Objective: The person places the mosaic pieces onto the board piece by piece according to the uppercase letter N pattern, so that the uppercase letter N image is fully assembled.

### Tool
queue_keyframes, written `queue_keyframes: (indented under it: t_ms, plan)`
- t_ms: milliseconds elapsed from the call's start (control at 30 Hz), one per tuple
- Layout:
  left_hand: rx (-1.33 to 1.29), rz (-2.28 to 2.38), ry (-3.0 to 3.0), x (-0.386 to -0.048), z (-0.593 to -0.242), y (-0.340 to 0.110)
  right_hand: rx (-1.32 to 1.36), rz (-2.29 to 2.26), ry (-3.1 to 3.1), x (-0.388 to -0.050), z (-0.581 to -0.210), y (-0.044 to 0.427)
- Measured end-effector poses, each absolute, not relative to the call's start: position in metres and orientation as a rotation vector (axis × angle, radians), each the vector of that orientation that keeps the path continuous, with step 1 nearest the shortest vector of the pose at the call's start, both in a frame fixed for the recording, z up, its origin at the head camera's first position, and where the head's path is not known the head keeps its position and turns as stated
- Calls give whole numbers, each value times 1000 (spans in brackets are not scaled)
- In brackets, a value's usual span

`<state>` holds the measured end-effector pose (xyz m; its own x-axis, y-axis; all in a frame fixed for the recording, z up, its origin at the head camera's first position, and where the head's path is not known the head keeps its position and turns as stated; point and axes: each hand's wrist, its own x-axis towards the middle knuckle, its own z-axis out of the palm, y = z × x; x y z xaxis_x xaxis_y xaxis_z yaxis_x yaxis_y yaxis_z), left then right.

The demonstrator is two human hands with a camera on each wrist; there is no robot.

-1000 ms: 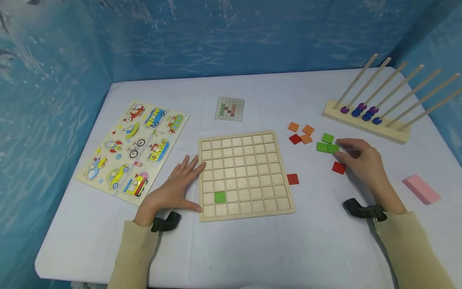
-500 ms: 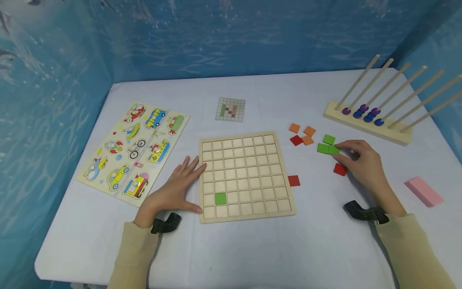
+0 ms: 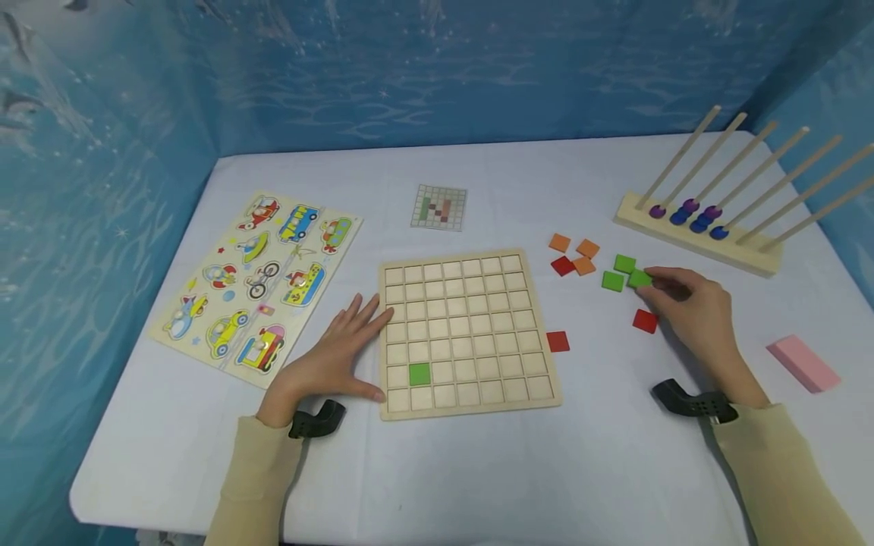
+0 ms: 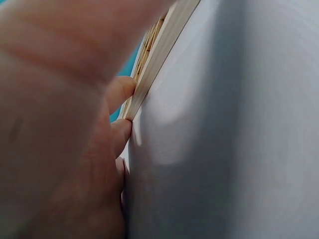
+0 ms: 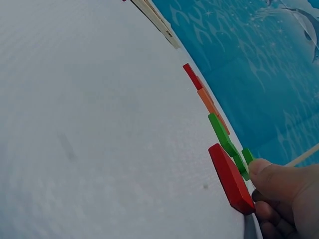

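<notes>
My right hand (image 3: 696,307) pinches a green square tile (image 3: 639,278) between thumb and fingers. Two more green tiles (image 3: 612,281) lie just left of it, and a red tile (image 3: 645,321) sits below the fingertips. In the right wrist view the thumb covers part of the pinched green tile (image 5: 247,155). With fingers spread, my left hand (image 3: 331,356) rests against the left edge of a wooden grid board (image 3: 471,327). A single green tile (image 3: 419,374) fills one square near the board's lower left. Fingertips touch the board's side (image 4: 149,74) in the left wrist view.
Several orange and red tiles (image 3: 560,243) lie right of the board, and one red tile (image 3: 558,341) is beside its edge. A pattern card (image 3: 439,207), vehicle puzzle (image 3: 253,284), peg stand with beads (image 3: 703,235) and pink block (image 3: 803,364) surround them.
The pinched green tile has turned and come away from the green tile beside it, moving slightly right with the right hand. The left hand keeps its place on the board.
</notes>
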<state>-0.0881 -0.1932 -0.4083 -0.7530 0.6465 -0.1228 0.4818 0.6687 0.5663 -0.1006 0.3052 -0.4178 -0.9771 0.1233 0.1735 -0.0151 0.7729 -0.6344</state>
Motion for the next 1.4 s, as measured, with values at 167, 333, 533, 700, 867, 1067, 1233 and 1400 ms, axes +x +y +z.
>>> queue_keyframes:
  t_ms: [167, 333, 533, 700, 867, 1067, 1233, 1400]
  plan:
    - [897, 744, 2566, -89, -409, -193, -89, 1004, -2747, -101, -419, 307]
    - [894, 743, 2568, -89, -409, -194, -81, 1032, -2726, -101, -416, 305]
    - [897, 747, 2576, -88, -407, -194, -73, 1137, -2661, -102, -400, 289]
    - [887, 753, 2572, -88, -407, -194, 62, 1173, -2568, -111, -405, 282]
    - [894, 756, 2569, -89, -409, -194, 264, 1271, -2470, -111, -381, 243]
    - [904, 759, 2565, -91, -411, -193, 520, 1259, -2530, -95, -345, 170]
    - [898, 752, 2566, -91, -410, -194, 711, 1422, -2572, -93, -364, 120]
    - [896, 753, 2567, -90, -409, -195, 802, 1504, -2664, -89, -395, 77]
